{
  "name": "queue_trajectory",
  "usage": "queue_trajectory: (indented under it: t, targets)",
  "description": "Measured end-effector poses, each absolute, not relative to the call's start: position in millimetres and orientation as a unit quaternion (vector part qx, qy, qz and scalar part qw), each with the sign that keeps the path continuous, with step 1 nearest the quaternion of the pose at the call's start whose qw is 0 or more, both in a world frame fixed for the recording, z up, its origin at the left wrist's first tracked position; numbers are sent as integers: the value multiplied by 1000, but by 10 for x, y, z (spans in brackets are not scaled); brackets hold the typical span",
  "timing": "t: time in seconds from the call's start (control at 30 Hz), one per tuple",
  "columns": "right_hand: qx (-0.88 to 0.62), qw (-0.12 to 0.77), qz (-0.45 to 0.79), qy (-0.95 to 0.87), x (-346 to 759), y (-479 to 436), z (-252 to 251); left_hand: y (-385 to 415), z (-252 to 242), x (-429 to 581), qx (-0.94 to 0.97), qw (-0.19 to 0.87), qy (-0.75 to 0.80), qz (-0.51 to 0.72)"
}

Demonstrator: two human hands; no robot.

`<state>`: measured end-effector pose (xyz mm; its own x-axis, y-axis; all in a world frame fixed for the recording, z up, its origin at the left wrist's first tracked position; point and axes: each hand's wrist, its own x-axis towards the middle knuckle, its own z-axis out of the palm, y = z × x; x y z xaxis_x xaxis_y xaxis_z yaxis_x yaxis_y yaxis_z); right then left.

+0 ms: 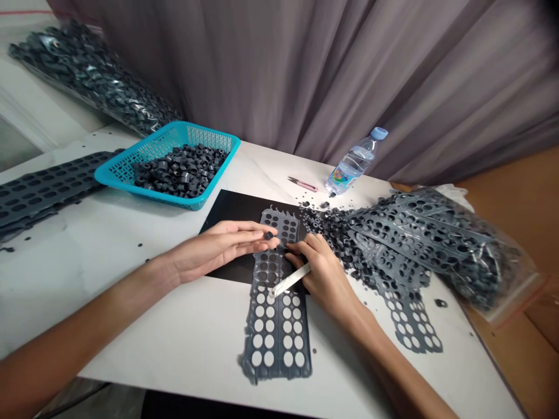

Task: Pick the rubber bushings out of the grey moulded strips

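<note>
In the centre of the frame we see a grey punched sheet [275, 317] lying partly on a black mat [227, 212]. The left hand [218, 247] rests on its upper end, fingers straight and pressed together, tips at a small ring [268, 235]; we cannot tell whether they pinch it. The right hand [321, 270] pinches a white stick [290, 281] over the sheet. Right of it lies a bag of sheets [441, 238]. Above are pink snips [302, 184] and a bottle [353, 163]. Upper left stands a blue basket [131, 169] of rings.
</note>
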<state>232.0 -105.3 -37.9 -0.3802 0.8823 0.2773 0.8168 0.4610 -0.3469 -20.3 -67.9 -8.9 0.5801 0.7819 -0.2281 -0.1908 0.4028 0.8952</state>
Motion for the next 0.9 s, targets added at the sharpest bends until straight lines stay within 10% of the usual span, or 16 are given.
queue_trajectory:
  t: [0.23,0.5,0.9]
  targets:
    - [-470,322,50,-820,2420,-983,-269,-687,-38,-179,432,766,354,318]
    - [-511,461,-268,-674,3265,-783,31,-704,36,-223,461,762,344,296]
    - [-748,311,-276,-518,4036,-787,83,-638,-172,-209,481,703,393,346]
